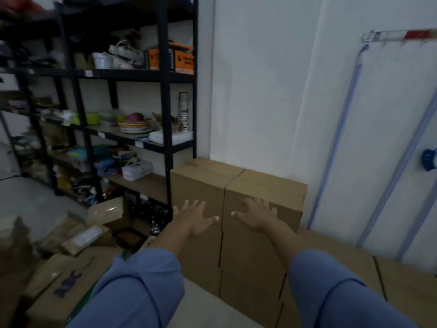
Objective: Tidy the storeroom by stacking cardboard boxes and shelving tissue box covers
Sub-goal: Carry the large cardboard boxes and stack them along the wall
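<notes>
Two stacks of brown cardboard boxes stand side by side against the white wall. My left hand (pixel 197 215) is spread flat against the front of the left top box (pixel 201 183). My right hand (pixel 256 213) is spread flat against the front of the right top box (pixel 272 185). Both hands have straight fingers and hold nothing. A white tissue box cover (pixel 137 170) lies on a lower shelf of the black shelving unit (pixel 165 102), left of the stacks.
More cardboard boxes (pixel 78 237) lie jumbled on the floor at the lower left. Low boxes (pixel 402 278) sit at the right near the wall. The shelves hold bowls, paper cups (pixel 183 111), an orange box (pixel 182 59) and other clutter.
</notes>
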